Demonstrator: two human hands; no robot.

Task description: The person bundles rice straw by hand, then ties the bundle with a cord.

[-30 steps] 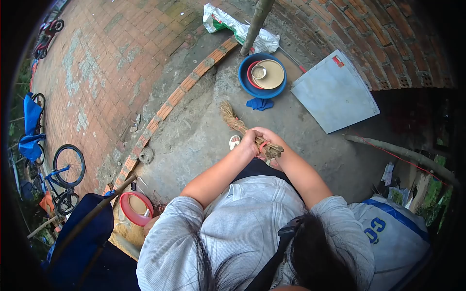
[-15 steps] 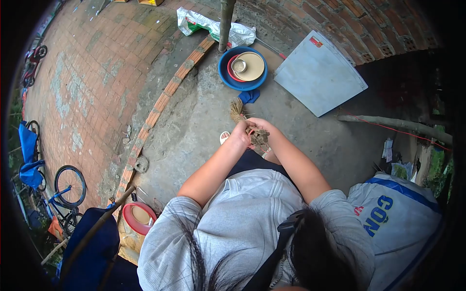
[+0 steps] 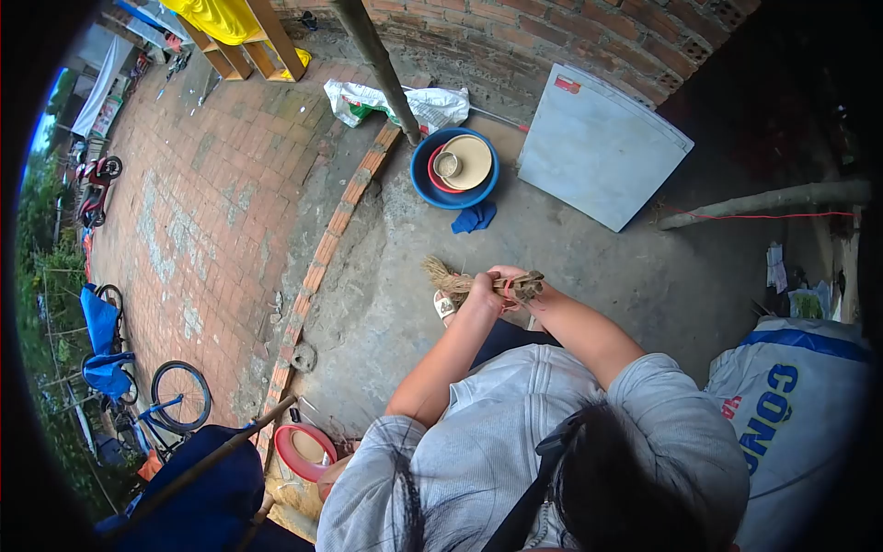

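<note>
Both my hands are closed around a tan bundle of dry stalks [image 3: 525,286] in front of my lap. My left hand [image 3: 483,291] wraps around the bundle's middle. Beside it, my right hand [image 3: 506,273] grips from the far side, its fingers partly hidden. A frayed, brush-like end sticks out to the left, and thicker cut-looking ends point right. Something thin and red, like a tie, shows around the bundle near my hands. Below the frayed end is a sandalled foot [image 3: 444,306].
Ahead stands a blue basin [image 3: 418,187] holding a red bowl, a beige lid-like disc and a metal cup. A blue cloth [image 3: 474,218] lies by it. A grey panel [image 3: 602,147] is to the right, a big white sack [image 3: 782,405] at my right side, a pink basin [image 3: 296,465] at my left.
My view has tilted and shifted, bringing in a wooden rack at the top left. The bundle has turned to lie more level, its thick ends now to the right of my hands.
</note>
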